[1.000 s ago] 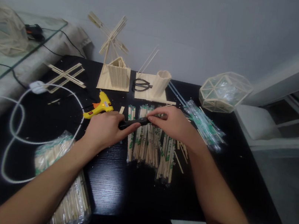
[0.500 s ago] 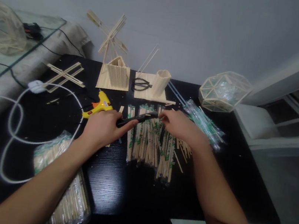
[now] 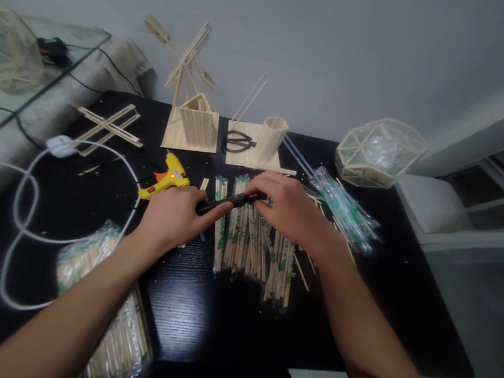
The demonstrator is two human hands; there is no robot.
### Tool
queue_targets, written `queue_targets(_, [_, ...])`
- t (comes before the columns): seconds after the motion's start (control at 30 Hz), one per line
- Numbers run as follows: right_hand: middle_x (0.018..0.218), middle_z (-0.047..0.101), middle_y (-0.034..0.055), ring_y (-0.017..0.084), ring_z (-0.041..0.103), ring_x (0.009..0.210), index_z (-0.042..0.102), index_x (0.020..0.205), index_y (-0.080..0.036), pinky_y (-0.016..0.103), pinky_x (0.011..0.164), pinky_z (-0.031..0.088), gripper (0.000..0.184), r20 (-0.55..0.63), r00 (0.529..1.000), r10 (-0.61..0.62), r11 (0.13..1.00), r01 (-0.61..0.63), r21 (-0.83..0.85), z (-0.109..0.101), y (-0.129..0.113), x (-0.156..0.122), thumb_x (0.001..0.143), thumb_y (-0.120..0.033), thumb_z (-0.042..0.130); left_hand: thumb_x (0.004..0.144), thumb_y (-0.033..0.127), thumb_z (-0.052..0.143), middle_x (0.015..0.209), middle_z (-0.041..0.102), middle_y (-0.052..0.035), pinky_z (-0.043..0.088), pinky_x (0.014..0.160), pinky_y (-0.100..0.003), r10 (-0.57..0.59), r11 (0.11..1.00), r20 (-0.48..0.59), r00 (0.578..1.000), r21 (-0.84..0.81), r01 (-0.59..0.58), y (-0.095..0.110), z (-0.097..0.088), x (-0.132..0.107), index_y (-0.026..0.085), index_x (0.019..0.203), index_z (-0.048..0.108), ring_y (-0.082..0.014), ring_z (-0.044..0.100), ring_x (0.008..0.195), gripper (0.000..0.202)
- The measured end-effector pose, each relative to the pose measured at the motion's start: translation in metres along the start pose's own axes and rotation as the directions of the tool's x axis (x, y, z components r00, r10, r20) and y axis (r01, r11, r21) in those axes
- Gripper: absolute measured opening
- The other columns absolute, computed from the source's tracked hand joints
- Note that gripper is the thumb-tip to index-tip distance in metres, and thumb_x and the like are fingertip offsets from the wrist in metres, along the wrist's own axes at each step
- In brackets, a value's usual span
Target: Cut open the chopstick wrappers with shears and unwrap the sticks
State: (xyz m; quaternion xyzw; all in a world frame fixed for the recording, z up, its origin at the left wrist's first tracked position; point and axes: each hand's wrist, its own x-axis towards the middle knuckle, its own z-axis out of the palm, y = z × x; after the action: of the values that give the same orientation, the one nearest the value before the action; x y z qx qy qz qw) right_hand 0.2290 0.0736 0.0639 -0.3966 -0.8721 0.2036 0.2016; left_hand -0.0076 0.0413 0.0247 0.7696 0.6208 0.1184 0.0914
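My left hand [image 3: 174,218] is closed round the handle of a black cutting tool [image 3: 230,201], held level over a row of wooden chopsticks [image 3: 251,242] with green-printed ends on the black table [image 3: 205,314]. At the tool's far end my right hand [image 3: 287,209] curls its fingers, pinched at the tip; what they hold, if anything, is too small to make out.
A yellow glue gun [image 3: 167,178] lies left of my left hand beside a looping white cable [image 3: 26,206]. A bag of chopsticks [image 3: 117,333] sits near the front left. Behind stand a stick windmill [image 3: 189,104], a wooden cup with scissors [image 3: 259,139] and a faceted stick frame [image 3: 378,152].
My right hand drew back to the right off the tool half a second ago and has now returned to the tool's tip. My left hand stayed put on the handle.
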Motion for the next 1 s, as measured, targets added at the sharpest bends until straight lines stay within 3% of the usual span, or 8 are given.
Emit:
queue_targets(0.13, [0.111, 0.073, 0.0082, 0.022, 0.068, 0.107, 0.069, 0.101, -0.020, 0.036, 0.096, 0.051, 0.029, -0.038, 0.999, -0.024, 1.000, 0.024, -0.020, -0.0023, 0.0012, -0.0003, 0.087, 0.001, 0.054, 0.094, 0.082, 0.036, 0.066, 0.060, -0.0058, 0.025, 0.058, -0.033, 0.006, 1.000, -0.001, 1.000, -0.016, -0.006, 0.0004, -0.0015, 0.0004, 0.023, 0.061, 0.052, -0.0219, 0.055, 0.062, 0.070])
queue_targets(0.33, [0.101, 0.072, 0.0079, 0.022, 0.068, 0.099, 0.067, 0.090, -0.019, 0.037, 0.092, 0.051, 0.019, -0.038, 0.999, -0.026, 0.999, 0.024, -0.046, -0.0052, -0.0004, -0.0012, 0.090, -0.005, 0.055, 0.094, 0.083, 0.035, 0.066, 0.060, -0.0058, 0.027, 0.058, -0.034, -0.007, 1.000, 0.018, 1.000, -0.002, 0.007, 0.0019, -0.0032, 0.0002, 0.023, 0.065, 0.056, -0.0235, 0.057, 0.063, 0.070])
queue_targets(0.7, [0.106, 0.073, 0.0070, 0.022, 0.068, 0.105, 0.068, 0.094, -0.020, 0.037, 0.096, 0.051, 0.025, -0.052, 0.998, -0.038, 0.998, 0.036, -0.043, -0.0053, -0.0014, -0.0016, 0.087, -0.002, 0.053, 0.098, 0.077, 0.034, 0.088, 0.071, -0.0084, 0.039, 0.064, -0.035, 0.029, 1.000, 0.005, 1.000, -0.001, -0.029, 0.0001, -0.0018, -0.0012, 0.020, 0.095, 0.069, -0.0271, 0.067, 0.082, 0.067])
queue_targets(1.0, [0.107, 0.072, 0.0071, 0.022, 0.068, 0.104, 0.067, 0.093, -0.021, 0.036, 0.095, 0.051, 0.025, -0.022, 0.999, -0.034, 0.997, 0.033, -0.073, -0.0059, -0.0022, -0.0019, 0.088, -0.003, 0.051, 0.098, 0.077, 0.036, 0.089, 0.072, -0.0095, 0.042, 0.066, -0.035, 0.022, 1.000, 0.007, 1.000, -0.006, -0.022, 0.0007, -0.0026, -0.0014, 0.020, 0.097, 0.071, -0.0278, 0.068, 0.084, 0.067])
